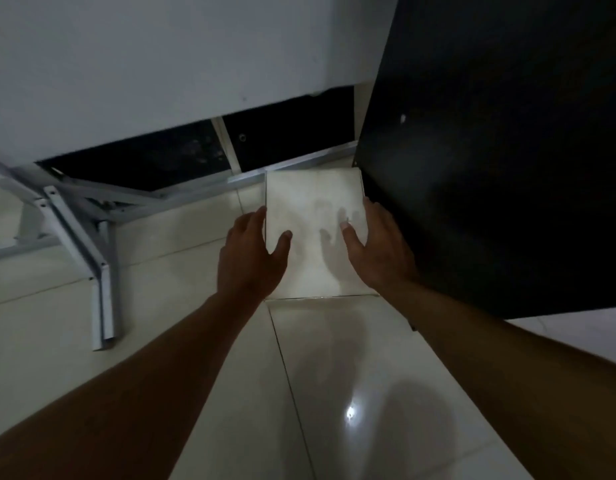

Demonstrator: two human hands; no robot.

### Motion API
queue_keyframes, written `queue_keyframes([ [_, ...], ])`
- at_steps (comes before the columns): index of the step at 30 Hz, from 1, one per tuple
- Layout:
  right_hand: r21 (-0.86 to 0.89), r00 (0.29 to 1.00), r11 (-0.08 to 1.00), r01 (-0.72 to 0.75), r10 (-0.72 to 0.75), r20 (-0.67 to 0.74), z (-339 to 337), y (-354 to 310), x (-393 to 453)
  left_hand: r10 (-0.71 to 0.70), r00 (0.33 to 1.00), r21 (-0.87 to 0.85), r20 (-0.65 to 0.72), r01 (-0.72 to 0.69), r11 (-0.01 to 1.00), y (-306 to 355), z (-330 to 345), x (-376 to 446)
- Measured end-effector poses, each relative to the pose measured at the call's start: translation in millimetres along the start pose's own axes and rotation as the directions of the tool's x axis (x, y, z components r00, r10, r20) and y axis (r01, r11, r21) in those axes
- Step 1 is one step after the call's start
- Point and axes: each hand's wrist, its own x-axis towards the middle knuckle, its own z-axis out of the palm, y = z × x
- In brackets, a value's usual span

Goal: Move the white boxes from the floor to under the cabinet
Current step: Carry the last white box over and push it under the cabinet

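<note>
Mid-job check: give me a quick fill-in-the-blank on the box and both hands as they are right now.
1. The white box is gripped by ____ hands.
2. The left hand and right hand hold opposite ____ of the box.
3. The dark cabinet stands to the box's ____.
4. The box sits above a ____ floor.

Missing words: two; sides; right; tiled

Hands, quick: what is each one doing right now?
Left hand: open, gripping the left side of the white box.
Right hand: open, gripping the same box's right side.
</note>
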Motion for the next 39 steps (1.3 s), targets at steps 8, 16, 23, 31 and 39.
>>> queue_keyframes([
  [8, 0.027, 0.997, 0.998, -0.063, 0.064, -0.038, 72.8, 56.3, 45.1, -0.028, 0.998, -0.064, -0.052, 0.025, 0.998, -50.8, 88.5, 37.5],
  [16, 0.321, 0.982, 0.929, -0.183, 0.189, 0.011, 91.7, 73.6, 59.1, -0.127, 0.992, -0.262, 0.015, 0.126, 0.957, -65.0, 112.7, 55.8],
  [23, 0.406, 0.984, 0.898, -0.169, 0.179, 0.014, 93.3, 76.5, 63.6, -0.165, 0.986, -0.396, 0.025, 0.161, 0.904, -64.5, 117.6, 53.2],
  [31, 0.352, 0.981, 0.917, -0.189, 0.164, 0.099, 79.7, 63.4, 29.8, -0.244, 0.969, -0.418, 0.042, 0.239, 0.877, -59.7, 88.3, 6.0],
  [39, 0.333, 0.969, 0.923, -0.195, 0.129, 0.211, 11.3, -7.4, -43.1, -0.358, 0.933, -0.389, 0.042, 0.346, 0.854, -33.8, -17.4, -63.6],
])
